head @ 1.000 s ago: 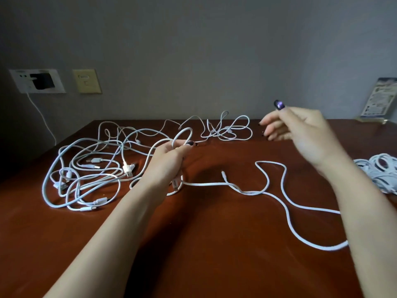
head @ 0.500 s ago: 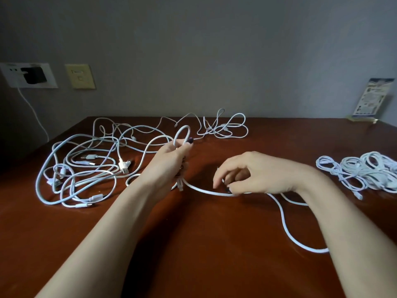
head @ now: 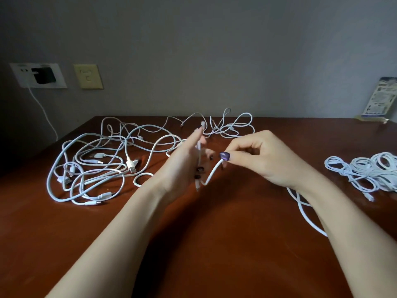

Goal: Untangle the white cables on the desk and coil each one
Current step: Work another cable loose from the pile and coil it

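My right hand [head: 264, 158] pinches a thin smooth white cable [head: 211, 173] — my left hand [head: 182, 166] grips its loops above the glossy red-brown wooden desk [head: 214, 244].

The cables [head: 131, 166] are white, the desk [head: 214, 254] reddish-brown, the wall [head: 193, 50] grey, the fingernails [head: 224, 156] glossy purple.
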Demonstrator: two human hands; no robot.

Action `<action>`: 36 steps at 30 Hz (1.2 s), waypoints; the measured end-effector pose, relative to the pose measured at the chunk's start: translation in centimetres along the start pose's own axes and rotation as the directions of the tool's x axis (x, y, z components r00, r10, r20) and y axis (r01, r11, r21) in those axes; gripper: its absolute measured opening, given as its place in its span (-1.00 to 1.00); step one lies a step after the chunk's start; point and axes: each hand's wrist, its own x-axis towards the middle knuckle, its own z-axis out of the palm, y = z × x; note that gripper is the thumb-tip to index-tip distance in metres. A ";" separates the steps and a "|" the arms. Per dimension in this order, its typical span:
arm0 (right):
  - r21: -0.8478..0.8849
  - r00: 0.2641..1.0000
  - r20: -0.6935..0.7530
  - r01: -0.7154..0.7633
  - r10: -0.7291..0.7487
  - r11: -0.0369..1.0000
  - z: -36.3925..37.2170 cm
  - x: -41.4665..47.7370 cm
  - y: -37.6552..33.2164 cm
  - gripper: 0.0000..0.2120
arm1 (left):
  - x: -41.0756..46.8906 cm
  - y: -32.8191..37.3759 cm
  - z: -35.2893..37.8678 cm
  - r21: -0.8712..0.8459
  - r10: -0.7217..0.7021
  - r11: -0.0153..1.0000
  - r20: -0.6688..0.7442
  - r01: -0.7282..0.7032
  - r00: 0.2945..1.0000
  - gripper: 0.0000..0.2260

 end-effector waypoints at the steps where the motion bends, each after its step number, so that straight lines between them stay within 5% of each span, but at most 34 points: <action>1: 0.001 0.999 -0.046 0.013 -0.013 1.000 0.2 0.1 0.2 -0.86 | 0.3 0.3 1.2 0.044 -0.021 0.999 0.030 0.019 0.999 -0.70; 6: 0.035 0.974 -0.222 0.064 -0.055 0.997 0.7 0.2 0.9 -0.77 | 0.8 -1.2 2.3 0.125 -0.038 0.992 0.146 0.020 0.989 -0.67; 12: -0.158 0.928 -0.329 0.130 -0.176 0.979 0.9 0.2 0.9 -0.86 | -1.0 -1.5 0.9 0.227 -0.017 0.971 0.378 -0.075 0.926 -0.89; 17: -0.374 0.878 -0.356 0.178 -0.318 0.910 0.8 0.3 1.1 -0.78 | -1.1 -1.5 1.0 0.293 -0.101 0.956 0.394 -0.020 0.913 -0.80; 22: -0.158 0.901 -0.413 0.071 -0.132 0.985 1.3 0.6 1.6 -0.82 | -1.0 -1.2 0.5 0.238 -0.116 0.971 0.422 0.013 0.899 -0.62; 26: 0.000 0.922 -0.378 -0.085 0.079 0.996 0.9 0.3 1.9 -0.91 | -0.7 -0.5 0.2 0.064 -0.027 0.998 0.260 0.010 0.965 -0.53; 31: -0.245 0.986 -0.111 -0.150 0.125 0.958 1.1 0.1 2.2 -0.91 | 0.3 -0.1 -0.8 -0.170 0.114 0.979 -0.002 -0.112 0.994 -0.54; 36: -0.404 0.991 -0.030 -0.135 0.134 0.905 1.6 0.0 2.3 -0.77 | 0.3 -0.7 -0.7 0.009 0.160 0.987 -0.066 -0.159 0.985 -0.66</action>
